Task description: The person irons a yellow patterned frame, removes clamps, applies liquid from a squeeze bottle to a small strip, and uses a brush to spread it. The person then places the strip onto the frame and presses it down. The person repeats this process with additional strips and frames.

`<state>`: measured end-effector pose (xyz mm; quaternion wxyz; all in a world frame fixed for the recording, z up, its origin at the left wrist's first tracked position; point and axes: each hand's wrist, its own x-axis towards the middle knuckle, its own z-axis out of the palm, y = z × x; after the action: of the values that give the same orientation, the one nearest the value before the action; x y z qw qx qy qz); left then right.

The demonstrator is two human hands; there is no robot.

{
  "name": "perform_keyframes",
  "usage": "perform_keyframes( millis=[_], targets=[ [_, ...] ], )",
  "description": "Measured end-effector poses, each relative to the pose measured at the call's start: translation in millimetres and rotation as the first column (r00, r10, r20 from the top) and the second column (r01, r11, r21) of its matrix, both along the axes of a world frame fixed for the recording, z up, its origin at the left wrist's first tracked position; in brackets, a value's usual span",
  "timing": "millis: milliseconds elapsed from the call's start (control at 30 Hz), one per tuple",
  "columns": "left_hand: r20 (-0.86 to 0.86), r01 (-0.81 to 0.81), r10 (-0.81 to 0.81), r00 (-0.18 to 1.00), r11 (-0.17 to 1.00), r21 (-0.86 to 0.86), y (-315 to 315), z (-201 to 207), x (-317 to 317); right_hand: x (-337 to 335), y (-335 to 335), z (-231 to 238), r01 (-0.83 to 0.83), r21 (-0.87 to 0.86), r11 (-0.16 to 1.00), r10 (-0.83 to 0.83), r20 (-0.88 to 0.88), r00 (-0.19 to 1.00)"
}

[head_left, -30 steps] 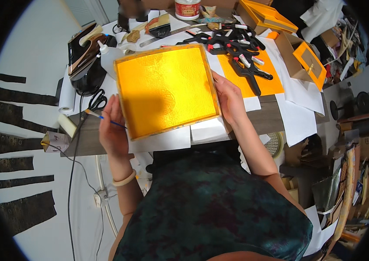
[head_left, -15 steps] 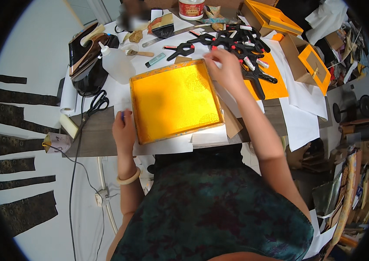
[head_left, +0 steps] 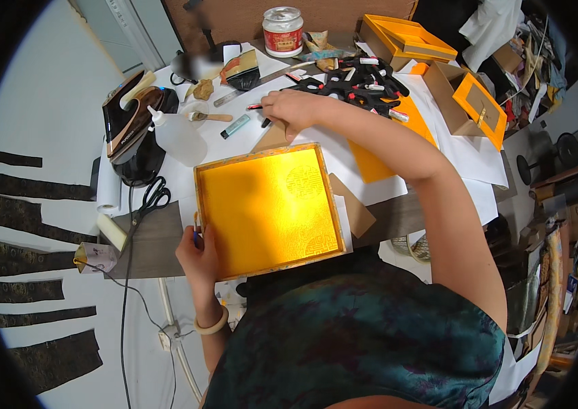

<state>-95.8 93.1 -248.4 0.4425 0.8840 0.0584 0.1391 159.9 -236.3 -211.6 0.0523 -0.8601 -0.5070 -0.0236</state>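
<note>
A shallow tray [head_left: 261,211] with a shiny yellow lining and patterned rim lies tilted slightly at the table's front edge. My left hand [head_left: 197,258] is closed at its left side, around a slim object [head_left: 197,236] with a blue part; its kind is mostly hidden by the fingers. Beyond the tray, my right hand [head_left: 292,111] is closed over a black spring clamp, of which only the tips [head_left: 265,123] show below the fingers. A heap of black spring clamps [head_left: 347,85] with red and white tips lies just right of that hand.
At left stand an iron [head_left: 135,129], a white squeeze bottle [head_left: 178,138] and scissors [head_left: 152,198]. A brush [head_left: 215,117], a teal box [head_left: 236,127] and a metal ruler [head_left: 234,95] lie behind the tray. A tub [head_left: 283,34] and yellow boxes [head_left: 404,42] stand farther back.
My right hand has moved left from the tray's far right corner to the outlying spring clamp. The left hand has come closer against the tray's side. The whole view has shifted.
</note>
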Motion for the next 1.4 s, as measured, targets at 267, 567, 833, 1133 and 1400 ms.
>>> perform_keyframes(
  millis=[267,567,833,1133,1400],
  targets=[
    [0.097,-0.016,0.016,0.995,1.000,-0.006,-10,-15,21,-64,-156,37,0.633,0.540,0.554,-0.453,-0.442,0.774],
    [0.082,0.013,-0.045,0.996,0.935,0.355,4,-4,50,-367,-236,-24,0.060,0.775,-0.629,-0.712,-0.605,0.356],
    [0.134,0.125,-0.166,0.977,0.955,0.269,-65,50,60,-572,-291,-284,0.246,0.387,-0.889,-0.438,-0.559,-0.704],
    [0.013,0.055,-0.055,0.998,0.998,-0.012,-92,55,32,-559,-561,-203,0.196,0.172,-0.966,-0.252,-0.426,-0.869],
    [0.029,0.251,-0.263,0.964,0.874,-0.416,-162,75,-28,-461,-373,-132,0.232,0.763,-0.603,-0.798,-0.570,-0.198]
  ],
)
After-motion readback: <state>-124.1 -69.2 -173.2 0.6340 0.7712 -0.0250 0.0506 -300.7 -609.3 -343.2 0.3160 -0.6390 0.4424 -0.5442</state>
